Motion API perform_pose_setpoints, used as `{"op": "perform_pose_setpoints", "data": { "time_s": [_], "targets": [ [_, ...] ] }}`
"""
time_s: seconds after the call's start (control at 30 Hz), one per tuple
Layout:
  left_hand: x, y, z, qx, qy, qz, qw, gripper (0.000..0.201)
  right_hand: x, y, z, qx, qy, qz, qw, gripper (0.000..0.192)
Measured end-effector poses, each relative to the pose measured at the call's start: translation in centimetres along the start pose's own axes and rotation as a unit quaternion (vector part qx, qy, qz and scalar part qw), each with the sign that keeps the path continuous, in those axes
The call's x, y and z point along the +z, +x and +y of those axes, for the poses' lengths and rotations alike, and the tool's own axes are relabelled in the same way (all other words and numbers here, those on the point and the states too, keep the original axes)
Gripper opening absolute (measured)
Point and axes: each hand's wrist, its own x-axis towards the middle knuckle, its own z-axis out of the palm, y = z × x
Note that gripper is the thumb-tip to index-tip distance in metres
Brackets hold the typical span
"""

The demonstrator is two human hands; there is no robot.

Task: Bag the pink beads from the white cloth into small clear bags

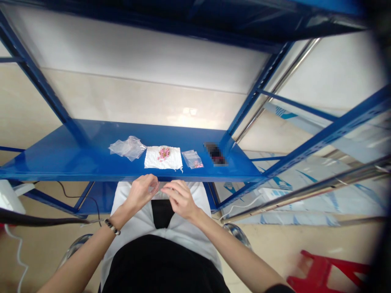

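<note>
My left hand [143, 190] is just in front of the shelf's front edge, over my lap, with its fingers curled. Close beside it, my right hand [181, 198] has thumb and fingertips brought together in a pinch. Whatever lies between the fingers is too small or clear to make out. Beyond them a white cloth pouch [149, 160] lies flat, bearing a small heap of pink beads [164, 153]. To its right is a small clear zip bag [191, 157] with a few pink pieces inside. Several clear plastic bags [128, 148] are piled to its left.
A blurred-out dark phone-like object [215, 154] rests at the right of the blue shelf [88, 156]. Blue uprights and an upper shelf [183, 24] frame the space. A red stool [320, 272] stands on the floor at right. A dark cable-like bar [39, 219] crosses at left.
</note>
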Motion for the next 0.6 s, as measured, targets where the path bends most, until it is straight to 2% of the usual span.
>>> {"op": "perform_pose_setpoints", "data": {
  "time_s": [0.03, 0.1, 0.2, 0.27, 0.3, 0.37, 0.53, 0.6],
  "targets": [
    [0.3, 0.2, 0.4, -0.057, -0.081, 0.031, 0.995, 0.01, -0.2, 0.5, 0.4, 0.038, 0.0, 0.032, 0.999, 0.039],
    [1.1, 0.7, 1.3, -0.159, -0.265, 0.048, 0.95, 0.019, -0.5, 2.0, 1.4, 0.11, -0.008, 0.069, 0.992, 0.036],
    [2.4, 1.2, 2.2, -0.248, -0.495, -0.021, 0.833, 0.025, -0.6, 4.7, 3.1, 0.156, -0.038, 0.045, 0.986, 0.031],
    [2.9, 1.2, 2.3, -0.266, -0.561, -0.065, 0.782, 0.027, -0.5, 6.0, 4.1, 0.15, -0.064, 0.003, 0.987, 0.032],
    [3.0, 1.2, 2.1, -0.268, -0.572, -0.082, 0.771, 0.027, -0.3, 6.4, 4.5, 0.143, -0.078, -0.015, 0.987, 0.033],
    [2.9, 1.0, 1.6, -0.267, -0.574, -0.101, 0.767, 0.027, 0.0, 6.7, 5.1, 0.128, -0.105, -0.038, 0.985, 0.034],
    [1.9, 1.0, 0.4, -0.258, -0.564, -0.068, 0.781, 0.024, 0.9, 6.0, 5.4, 0.101, -0.176, -0.075, 0.976, 0.032],
    [1.6, 1.2, 0.5, -0.251, -0.559, -0.072, 0.787, 0.025, 1.2, 5.8, 5.4, 0.094, -0.198, -0.082, 0.972, 0.033]
  ]
}}
